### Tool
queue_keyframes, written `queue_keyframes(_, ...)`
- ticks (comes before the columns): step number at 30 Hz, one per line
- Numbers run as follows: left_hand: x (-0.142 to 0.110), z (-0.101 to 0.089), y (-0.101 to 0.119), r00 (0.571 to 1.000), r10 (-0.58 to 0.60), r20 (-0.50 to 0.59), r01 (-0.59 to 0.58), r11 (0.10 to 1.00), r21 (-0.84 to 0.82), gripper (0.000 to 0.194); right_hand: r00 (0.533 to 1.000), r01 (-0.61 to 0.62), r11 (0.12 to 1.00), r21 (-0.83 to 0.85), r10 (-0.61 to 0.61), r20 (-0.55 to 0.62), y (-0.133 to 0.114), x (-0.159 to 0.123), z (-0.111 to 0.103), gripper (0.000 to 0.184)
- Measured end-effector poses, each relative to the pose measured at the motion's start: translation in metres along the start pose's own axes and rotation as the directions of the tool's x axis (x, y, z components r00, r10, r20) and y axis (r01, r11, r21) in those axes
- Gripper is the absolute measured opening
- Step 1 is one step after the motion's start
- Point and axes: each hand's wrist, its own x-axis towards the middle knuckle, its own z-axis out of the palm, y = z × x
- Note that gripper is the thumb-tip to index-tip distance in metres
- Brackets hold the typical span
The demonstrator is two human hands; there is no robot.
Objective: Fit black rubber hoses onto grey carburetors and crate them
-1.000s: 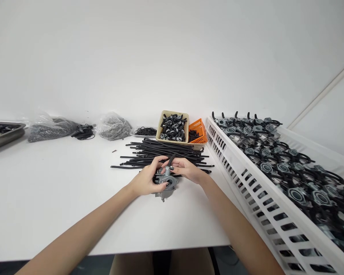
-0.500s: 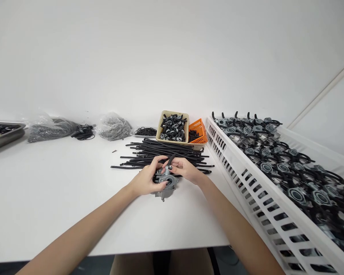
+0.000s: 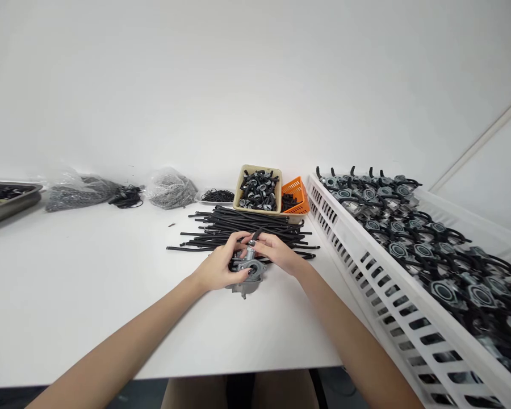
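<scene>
A grey metal carburetor (image 3: 247, 279) is held just above the white table, its round bore facing me. My left hand (image 3: 220, 266) wraps round its left side, the thumb lying across the front by the bore. My right hand (image 3: 276, 251) pinches the metal cap (image 3: 251, 248) on top of the carburetor between thumb and fingers. A black rubber boot (image 3: 256, 233) sticks up from that cap. Right behind my hands lies a pile of black hoses (image 3: 238, 222), partly covered by them.
A white slotted crate (image 3: 366, 250) full of carburetors stands at the right. Along the wall are a cream bin (image 3: 239, 187) of caps, an orange basket (image 3: 305, 199), a small tray (image 3: 201, 198) of black rings, clear bags (image 3: 170, 187) of small parts, and a metal tray (image 3: 12, 209).
My right fingers have shifted slightly round the cap, and the boot leans a little more to the right. The left hand keeps its hold; the view has moved slightly.
</scene>
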Motion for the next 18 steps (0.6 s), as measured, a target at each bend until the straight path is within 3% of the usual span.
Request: queue_keyframes(18,0.0004,0.0006,-0.0004,1.0,-0.008,0.013,0.008,1.0,-0.005,0.068,1.0,-0.002,1.0,0.015,0.002,-0.02,0.0015,0.001,0.0015,0.036)
